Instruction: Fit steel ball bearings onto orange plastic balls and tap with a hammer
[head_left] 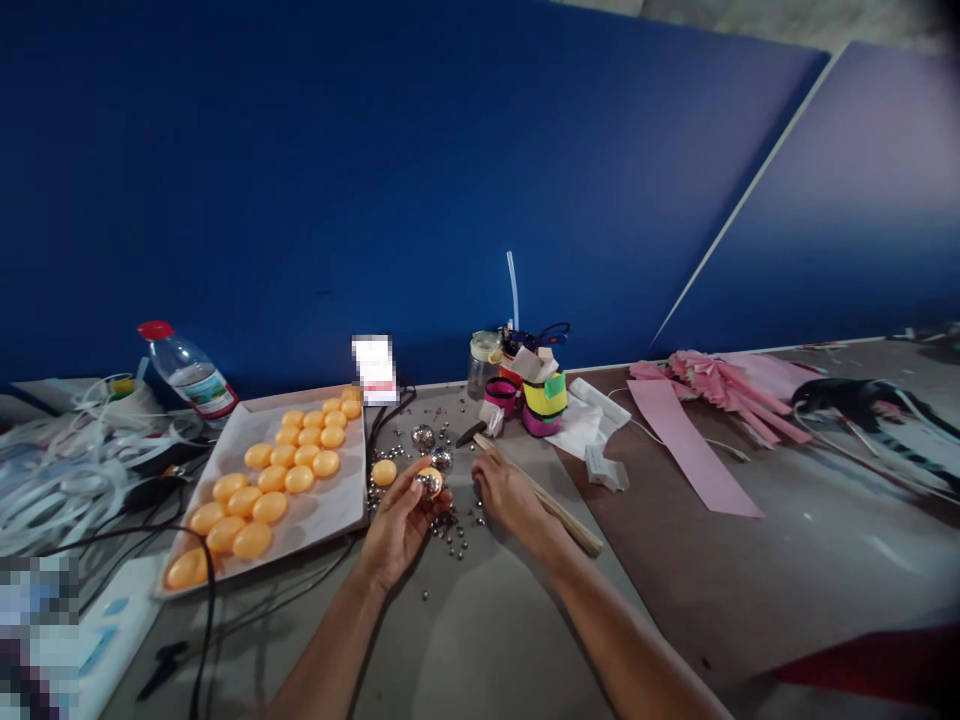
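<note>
My left hand (401, 520) is closed around an orange ball (429, 483) partly covered with shiny silver beads. My right hand (504, 490) is low over the table, its fingers curled together beside loose silver beads (456, 540); whatever they pinch is hidden. A long wooden stick (566, 518) runs along the far side of the right hand; I cannot tell whether it is touched. Just beyond the left hand sit two bead-covered balls (423, 437) and a plain orange ball (384, 472).
On the left, a white tray (315, 505) carries several rows of orange balls. Behind it leans a red-capped bottle (191, 375), near tangled white tubing (67, 470). A lidded jar (484, 365) and colourful tape rolls (545, 400) stand at the back. Pink strips (694, 450) lie right.
</note>
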